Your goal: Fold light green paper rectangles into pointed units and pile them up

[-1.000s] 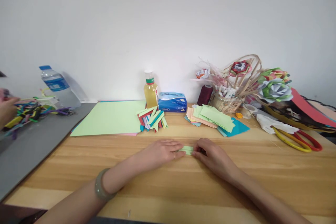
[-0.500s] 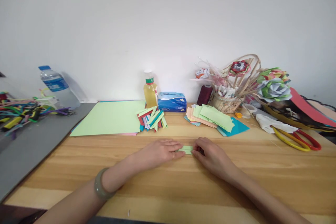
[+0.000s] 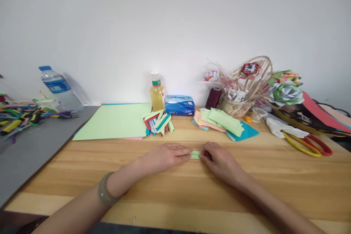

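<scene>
A small folded strip of light green paper (image 3: pixel 195 154) lies on the wooden table (image 3: pixel 175 193), with a crease running along its length. My left hand (image 3: pixel 171 157) rests flat over the strip's left end, fingers stretched out towards the right. At the other end, my right hand (image 3: pixel 216 159) has its thumb and curled fingers pinched on the paper. Both ends of the strip are hidden under the fingers. Behind my hands are a heap of folded coloured paper pieces (image 3: pixel 159 123) and a stack of small paper rectangles (image 3: pixel 223 121).
Large green sheets (image 3: pixel 115 120) lie at the back left, near a juice bottle (image 3: pixel 157 95) and a tissue pack (image 3: pixel 179 105). A water bottle (image 3: pixel 59 86) stands far left. Scissors (image 3: pixel 307 144) lie right, before a basket (image 3: pixel 237 106) with paper flowers (image 3: pixel 287 93).
My left fingers lie closer together on the strip, with the thumb drawn in slightly. The right hand keeps its pinch. The whole view has shifted very slightly.
</scene>
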The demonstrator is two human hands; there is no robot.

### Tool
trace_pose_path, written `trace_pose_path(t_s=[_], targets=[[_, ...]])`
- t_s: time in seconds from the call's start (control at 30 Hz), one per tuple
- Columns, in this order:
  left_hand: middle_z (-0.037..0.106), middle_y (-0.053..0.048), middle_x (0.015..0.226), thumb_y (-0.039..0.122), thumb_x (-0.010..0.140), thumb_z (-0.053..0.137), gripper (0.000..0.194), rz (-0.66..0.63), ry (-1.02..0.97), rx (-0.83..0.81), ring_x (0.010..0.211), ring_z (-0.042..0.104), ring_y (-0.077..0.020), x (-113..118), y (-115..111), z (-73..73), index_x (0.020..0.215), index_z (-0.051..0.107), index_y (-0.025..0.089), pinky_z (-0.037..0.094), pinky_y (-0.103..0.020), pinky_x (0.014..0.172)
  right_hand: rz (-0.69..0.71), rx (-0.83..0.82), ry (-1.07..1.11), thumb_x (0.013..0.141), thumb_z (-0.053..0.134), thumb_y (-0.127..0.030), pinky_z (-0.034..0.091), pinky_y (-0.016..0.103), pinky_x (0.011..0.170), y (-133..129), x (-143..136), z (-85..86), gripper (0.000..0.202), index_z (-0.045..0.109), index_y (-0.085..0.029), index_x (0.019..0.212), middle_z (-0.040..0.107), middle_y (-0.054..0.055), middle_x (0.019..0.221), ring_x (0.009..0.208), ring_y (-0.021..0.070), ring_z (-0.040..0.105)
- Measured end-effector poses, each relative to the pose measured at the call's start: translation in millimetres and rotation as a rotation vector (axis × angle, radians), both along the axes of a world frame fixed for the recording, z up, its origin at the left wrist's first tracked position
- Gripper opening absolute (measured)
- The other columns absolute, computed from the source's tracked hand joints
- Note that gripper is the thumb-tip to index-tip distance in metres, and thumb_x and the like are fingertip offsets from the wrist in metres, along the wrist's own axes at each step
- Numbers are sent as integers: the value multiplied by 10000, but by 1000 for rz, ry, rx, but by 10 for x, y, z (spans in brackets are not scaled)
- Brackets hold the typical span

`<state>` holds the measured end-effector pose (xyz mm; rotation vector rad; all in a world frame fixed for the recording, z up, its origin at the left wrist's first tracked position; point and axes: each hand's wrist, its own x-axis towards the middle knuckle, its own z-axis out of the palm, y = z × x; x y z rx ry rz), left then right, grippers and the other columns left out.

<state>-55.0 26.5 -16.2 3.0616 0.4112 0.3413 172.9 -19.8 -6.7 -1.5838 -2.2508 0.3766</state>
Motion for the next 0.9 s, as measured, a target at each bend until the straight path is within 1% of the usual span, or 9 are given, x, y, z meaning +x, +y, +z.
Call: trace_pose_path(t_s=[0.2,0.33,0.43,0.5,0.63,0.7,0.77,0.83,0.9], targets=[[488,-25,1332,161,962,332,353,-31,37,-72,1272,391,-122,-8,20,42,1298,437,179,296,-289,1093,14,-8,119,802,468,-132,443,287,635,14,116,-47,92,523,-192,761,583,39,778,725,172,553],[475,-29,1344,146,962,323,354,-30,59,-32,1278,381,-135,-10,5,40,1297,434,158,283,-290,1098,39,63,186,854,428,-159,467,299,674,-19,222,-29,132,547,-192,808,588,55,829,758,173,571],[484,-38,1335,148,964,318,348,-18,58,8,1265,399,-135,-8,-21,35,1291,437,147,282,-281,1096,-6,150,163,879,406,-192,475,316,679,-64,236,6,169,560,-194,808,597,65,833,770,187,584],[491,-51,1328,148,962,326,346,-8,56,22,1260,406,-134,-7,-37,36,1290,437,140,286,-278,1092,-23,155,127,871,425,-201,482,316,644,-86,220,13,156,563,-193,798,604,62,802,729,189,590],[494,-55,1327,142,954,353,345,-2,59,36,1271,392,-133,-9,-47,35,1289,435,139,270,-271,1096,20,197,62,862,430,-169,508,318,641,-105,170,-14,157,587,-177,862,631,75,811,735,190,605],[482,-49,1338,148,957,344,347,3,73,39,1279,378,-129,-9,-42,30,1294,429,144,252,-264,1102,96,279,-1,885,393,-159,517,349,720,-123,135,-29,228,609,-163,956,653,105,908,838,206,616],[460,-44,1357,155,961,335,354,6,94,40,1291,359,-123,-7,-37,30,1306,414,150,238,-254,1103,212,327,-96,908,387,-199,486,403,857,-159,85,-34,297,582,-139,1124,632,146,1103,1033,237,578],[435,-37,1376,162,962,337,359,11,113,37,1304,336,-119,-7,-37,36,1315,401,155,222,-244,1106,310,294,-197,911,420,-318,414,451,971,-205,31,-30,435,478,-95,1280,511,179,1302,1216,268,455],[422,-27,1386,175,963,343,363,16,125,31,1315,315,-118,-11,-40,46,1322,393,161,204,-242,1109,345,212,-270,896,420,-446,359,482,1019,-244,-9,-23,605,375,-59,1358,377,193,1402,1300,285,341]])
